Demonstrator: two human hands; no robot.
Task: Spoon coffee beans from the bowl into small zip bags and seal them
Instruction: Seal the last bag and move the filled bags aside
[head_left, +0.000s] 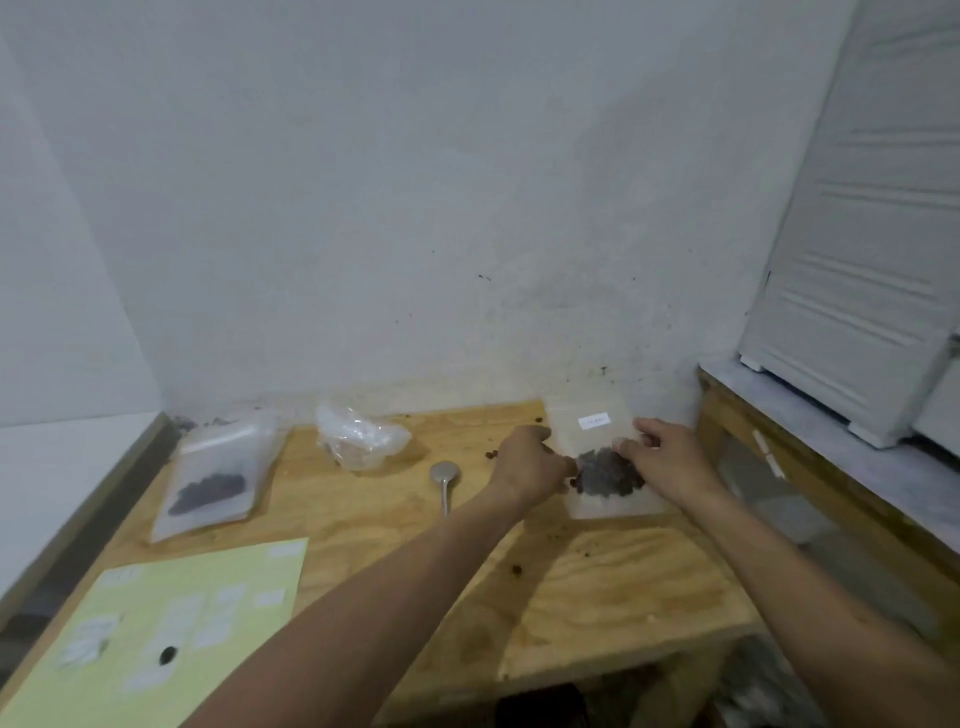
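Both hands are out over the far right part of the plywood table (597, 582), working one zip bag (597, 457) that lies flat against the boards. The left hand (530, 462) comes in from the bag's left edge with fingers curled, pinching that edge at about mid-height. The right hand (670, 460) sits on the bag's right side, fingers bent down onto the plastic, thumb tip near the bean pile; whether it pinches or only presses, I cannot tell. The bag lies between the two hands, its top pointing to the far wall.

To the left, near the left hand, a metal spoon (445, 480) lies with its bowl far and handle near. Further left sits a crumpled clear plastic wrapper (358, 439), then a second zip bag (215, 475) with beans inside, flat at the far left. A pale yellow sheet (171, 634) with white labels covers the near left corner. Loose beans (517, 569) dot the wood. Nothing lies between the hands and the bag.

The held bag is frosted clear, with a small white label (594, 420) near its top and a dark clump of coffee beans (605, 470) in its lower half.
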